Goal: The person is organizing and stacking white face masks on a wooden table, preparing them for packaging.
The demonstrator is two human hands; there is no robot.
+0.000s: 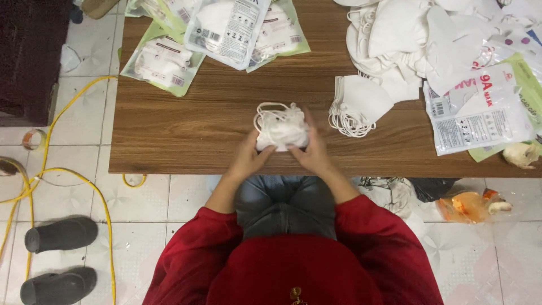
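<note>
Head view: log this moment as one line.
left hand: holds mask stack | right hand: holds mask stack | mask stack: white, on wooden table edge | second stack: right of it, untouched

Table: wood-grain top, smooth, low sheen. Stack of masks: soft white matt cloth, thin cord loops. Packets: glossy clear plastic with paper inserts. Floor tiles: glazed, faintly shiny. Slippers: dull grey rubber. Sleeves: red knit cloth.

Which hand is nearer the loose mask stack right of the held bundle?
Right. The right hand grips the held bundle on the side facing the mask stack; the left hand is farther off.
</note>
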